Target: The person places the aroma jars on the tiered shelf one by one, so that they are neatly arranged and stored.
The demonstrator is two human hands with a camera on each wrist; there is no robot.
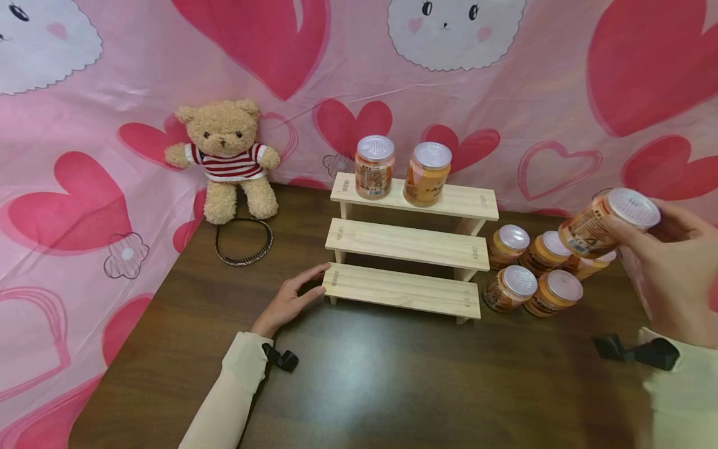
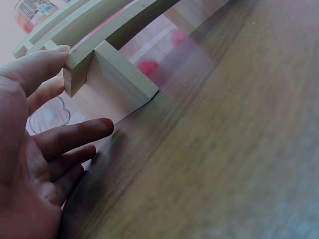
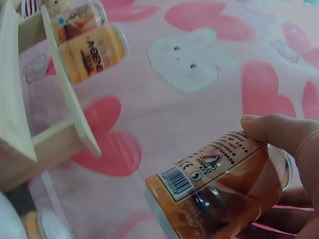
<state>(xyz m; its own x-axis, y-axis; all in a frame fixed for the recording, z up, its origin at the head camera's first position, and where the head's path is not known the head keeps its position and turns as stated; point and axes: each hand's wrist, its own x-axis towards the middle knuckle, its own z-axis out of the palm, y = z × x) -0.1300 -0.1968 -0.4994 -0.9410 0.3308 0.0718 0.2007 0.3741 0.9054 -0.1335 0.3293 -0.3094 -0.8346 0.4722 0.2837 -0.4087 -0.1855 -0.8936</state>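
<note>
My left hand (image 1: 288, 302) touches the left end of the lowest step of a pale wooden three-step rack (image 1: 401, 290). In the left wrist view, two fingertips lie at the board's corner and the other fingers (image 2: 75, 137) stretch loosely below. At the right, my right hand (image 1: 681, 262) grips an orange-labelled can (image 1: 591, 227) with a silvery lid, held tilted above similar cans. Its barcode and printed panel face the right wrist camera, with the thumb (image 3: 279, 129) along its side. Two like cans, one left (image 1: 374, 168) and one right (image 1: 427, 174), stand upright on the top step.
Several more orange cans (image 1: 552, 293) stand grouped on the brown table (image 1: 359, 386), close to the rack's right end. A teddy bear (image 1: 224, 159) in a striped shirt sits at the back left, with a dark headband (image 1: 247, 259) before it. Pink heart-patterned cloth (image 1: 348, 68) hangs behind.
</note>
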